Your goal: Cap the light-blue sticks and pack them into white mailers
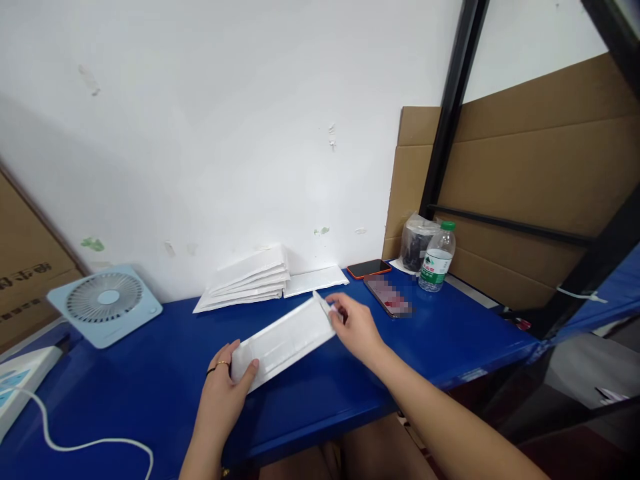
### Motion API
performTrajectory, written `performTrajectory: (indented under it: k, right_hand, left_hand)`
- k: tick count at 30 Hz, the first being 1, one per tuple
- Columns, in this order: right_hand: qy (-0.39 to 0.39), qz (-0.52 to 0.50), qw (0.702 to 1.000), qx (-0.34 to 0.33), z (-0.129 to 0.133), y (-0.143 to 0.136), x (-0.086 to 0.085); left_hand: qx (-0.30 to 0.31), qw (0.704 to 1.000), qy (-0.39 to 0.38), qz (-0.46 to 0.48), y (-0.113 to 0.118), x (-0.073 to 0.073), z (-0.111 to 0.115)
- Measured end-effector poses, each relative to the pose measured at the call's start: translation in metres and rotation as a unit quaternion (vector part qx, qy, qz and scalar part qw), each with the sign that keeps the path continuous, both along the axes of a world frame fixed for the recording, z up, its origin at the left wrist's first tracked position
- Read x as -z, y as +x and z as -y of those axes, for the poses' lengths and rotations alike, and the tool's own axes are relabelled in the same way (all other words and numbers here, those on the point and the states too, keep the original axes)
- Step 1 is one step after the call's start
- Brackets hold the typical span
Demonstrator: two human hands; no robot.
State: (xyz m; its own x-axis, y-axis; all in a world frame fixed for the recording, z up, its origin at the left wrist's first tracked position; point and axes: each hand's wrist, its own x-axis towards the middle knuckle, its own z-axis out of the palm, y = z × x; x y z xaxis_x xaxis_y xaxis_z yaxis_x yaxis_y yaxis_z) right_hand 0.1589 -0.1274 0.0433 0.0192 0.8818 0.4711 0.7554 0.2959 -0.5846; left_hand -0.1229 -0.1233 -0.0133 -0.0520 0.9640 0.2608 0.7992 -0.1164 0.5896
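Between my two hands, a long white padded envelope (283, 343) is held at a slant above the blue table (185, 373). My left hand (224, 380), with rings on it, grips the envelope's lower left end, thumb on top and fingers along the far edge. At the upper right end, my right hand (353, 323) pinches the envelope's flap (323, 303), which is lifted a little. What the envelope contains is hidden. Behind it, against the wall, lies a stack of several similar white envelopes (245, 280), and beside the stack a single flat one (316, 280).
Two phones lie to the right, an orange-edged one (369, 269) and another with a lit screen (387, 297). A green-capped water bottle (437, 260) stands beside a bagged dark roll (417, 243). At left are a blue fan (105, 303) and a white cable (95, 441).
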Motion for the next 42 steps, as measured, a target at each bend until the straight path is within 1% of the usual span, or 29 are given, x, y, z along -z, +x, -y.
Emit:
performTrajectory:
  k: [1,3,4,5,7,9,11,13,14,16,18,19,21,22,24,26,27,28,30,31,32,35,38,40,42]
  right_hand:
    - [0.027,0.028,0.999,0.011,-0.003,0.002,-0.014]
    - [0.043,0.081,0.996,0.021,-0.01,0.004,-0.039]
    - [0.049,0.1,0.993,0.027,-0.013,0.005,-0.049]
    - [0.05,0.117,0.991,0.032,-0.015,0.005,-0.056]
    - [0.049,0.15,0.987,0.042,-0.018,0.003,-0.064]
    - [0.044,0.179,0.982,0.041,-0.017,0.0,-0.064]
    - [0.048,0.181,0.982,0.028,-0.014,-0.002,-0.062]
    - [0.054,0.146,0.988,-0.001,-0.01,-0.002,-0.06]
    - [0.053,0.119,0.991,-0.021,-0.008,-0.001,-0.06]
    - [0.042,0.064,0.994,-0.079,-0.003,0.004,-0.062]
    - [0.041,0.035,0.986,-0.156,0.0,0.011,-0.064]
    - [0.049,0.036,0.979,-0.192,0.001,0.015,-0.065]
    - [0.072,0.056,0.965,-0.247,0.002,0.021,-0.067]
    - [0.074,0.066,0.959,-0.265,0.002,0.024,-0.067]
    - [0.04,0.066,0.957,-0.281,0.001,0.031,-0.068]
    - [-0.008,0.03,0.965,-0.262,-0.004,0.041,-0.069]
    - [-0.026,-0.003,0.971,-0.24,-0.008,0.049,-0.07]
    - [-0.034,-0.045,0.976,-0.211,-0.013,0.058,-0.07]
    - [-0.043,-0.146,0.975,-0.16,-0.029,0.079,-0.069]
    - [-0.048,-0.196,0.969,-0.14,-0.039,0.09,-0.067]
    - [-0.055,-0.247,0.96,-0.123,-0.05,0.101,-0.065]
    - [-0.07,-0.394,0.915,-0.059,-0.089,0.121,-0.051]
    - [-0.095,-0.47,0.877,0.039,-0.129,0.118,-0.031]
    - [-0.108,-0.471,0.873,0.073,-0.153,0.104,-0.017]
    - [-0.124,-0.455,0.878,0.085,-0.172,0.088,-0.004]
  left_hand:
    - [0.001,1.0,-0.005,0.014,0.001,0.0,0.0]
    - [-0.002,1.0,-0.002,0.021,0.006,-0.003,0.002]
    - [-0.002,1.0,0.007,0.009,0.01,-0.005,0.004]
    - [0.002,1.0,0.021,-0.012,0.016,-0.007,0.006]
    - [0.02,0.996,0.049,-0.07,0.034,-0.012,0.011]
    - [0.04,0.989,0.07,-0.123,0.057,-0.015,0.016]
    - [0.071,0.983,0.093,-0.14,0.079,-0.018,0.018]
    - [0.109,0.979,0.106,-0.134,0.093,-0.021,0.016]
    - [0.121,0.979,0.102,-0.125,0.097,-0.023,0.014]
    - [0.125,0.984,0.074,-0.101,0.096,-0.03,0.01]
    - [0.127,0.988,0.039,-0.074,0.089,-0.04,0.008]
    - [0.141,0.988,0.025,-0.059,0.085,-0.047,0.008]
    - [0.195,0.98,0.008,-0.026,0.077,-0.063,0.009]
    - [0.232,0.973,0.001,-0.01,0.075,-0.071,0.009]
    - [0.296,0.955,-0.017,0.014,0.074,-0.086,0.008]
    - [0.326,0.945,-0.027,0.025,0.074,-0.094,0.0]
    - [0.321,0.946,-0.027,0.029,0.074,-0.094,-0.007]
    - [0.302,0.952,-0.021,0.035,0.073,-0.091,-0.016]
    - [0.239,0.969,-0.009,0.058,0.07,-0.078,-0.037]
    - [0.213,0.974,-0.011,0.078,0.068,-0.069,-0.048]
    - [0.201,0.974,-0.025,0.104,0.066,-0.059,-0.058]
    - [0.186,0.96,-0.079,0.193,0.062,-0.034,-0.079]
    - [0.191,0.942,-0.096,0.259,0.062,-0.019,-0.087]
    - [0.187,0.933,-0.093,0.294,0.063,-0.014,-0.09]
    - [0.171,0.927,-0.095,0.32,0.062,-0.01,-0.092]
